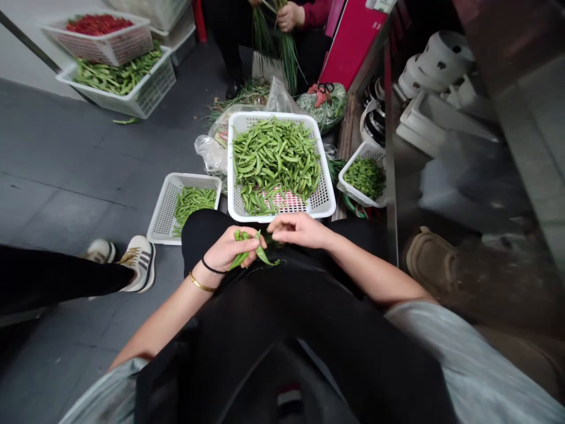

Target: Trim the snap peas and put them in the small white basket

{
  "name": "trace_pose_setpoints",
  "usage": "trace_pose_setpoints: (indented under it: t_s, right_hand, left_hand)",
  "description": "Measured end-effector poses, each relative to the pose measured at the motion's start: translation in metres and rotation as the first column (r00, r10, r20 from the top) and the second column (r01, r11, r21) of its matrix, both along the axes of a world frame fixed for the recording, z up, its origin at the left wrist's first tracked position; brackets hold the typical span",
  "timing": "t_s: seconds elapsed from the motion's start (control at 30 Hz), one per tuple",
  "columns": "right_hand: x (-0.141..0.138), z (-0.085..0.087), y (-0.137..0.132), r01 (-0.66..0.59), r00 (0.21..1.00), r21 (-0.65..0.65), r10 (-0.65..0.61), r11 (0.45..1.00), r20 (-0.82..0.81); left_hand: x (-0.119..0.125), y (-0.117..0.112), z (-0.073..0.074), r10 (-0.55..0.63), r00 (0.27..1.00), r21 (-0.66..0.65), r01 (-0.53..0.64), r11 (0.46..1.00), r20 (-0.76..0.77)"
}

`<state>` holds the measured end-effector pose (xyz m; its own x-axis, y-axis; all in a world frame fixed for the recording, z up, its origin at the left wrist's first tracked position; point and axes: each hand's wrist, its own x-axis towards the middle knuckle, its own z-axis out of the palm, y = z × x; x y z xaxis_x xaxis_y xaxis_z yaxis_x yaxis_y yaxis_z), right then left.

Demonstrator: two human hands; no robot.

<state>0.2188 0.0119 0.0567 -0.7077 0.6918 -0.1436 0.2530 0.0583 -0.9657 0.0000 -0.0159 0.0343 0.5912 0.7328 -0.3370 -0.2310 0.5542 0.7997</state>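
My left hand [229,248] is closed around a small bunch of green pea pods [248,252] over my lap. My right hand [300,229] sits just to the right of it, fingers pinched at the tip of a pod; what it holds is too small to name. Right in front of my knees stands a large white basket [325,200] heaped with green pods [276,156]. A smaller white basket [164,213] with a few pods [193,201] lies on the floor to the left.
A small basket of chopped greens [365,176] stands at right by a metal shelf of crockery [435,65]. Baskets of green beans [117,79] and red chillies [97,25] sit at far left. Another person's hand [289,15] holds green stalks ahead. Someone's sneakers [139,262] rest at left.
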Motion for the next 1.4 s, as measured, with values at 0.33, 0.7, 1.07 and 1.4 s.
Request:
trace_pose_setpoints:
  t_s: [0.33, 0.7, 1.07, 1.4]
  right_hand:
    - [-0.027, 0.0, -0.015, 0.107, 0.943, 0.784, -0.313, 0.611, 0.115]
    - [0.026, 0.014, -0.004, 0.153, 0.946, 0.615, -0.294, 0.773, 0.134]
    - [-0.001, 0.01, -0.01, -0.429, 0.863, 0.566, 0.135, 0.704, 0.487]
    - [-0.005, 0.013, -0.01, -0.227, 0.968, 0.603, 0.107, 0.764, 0.229]
  left_hand:
    - [0.016, 0.0, -0.006, 0.064, 0.987, -0.2, -0.034, 0.979, 0.146]
    - [0.003, 0.001, 0.014, 0.409, 0.898, 0.247, -0.365, 0.898, -0.161]
    - [-0.016, -0.009, 0.041, 0.443, 0.709, 0.751, 0.185, 0.634, -0.548]
    - [0.014, 0.006, 0.034, 0.011, 0.9, 0.609, 0.286, 0.74, -0.436]
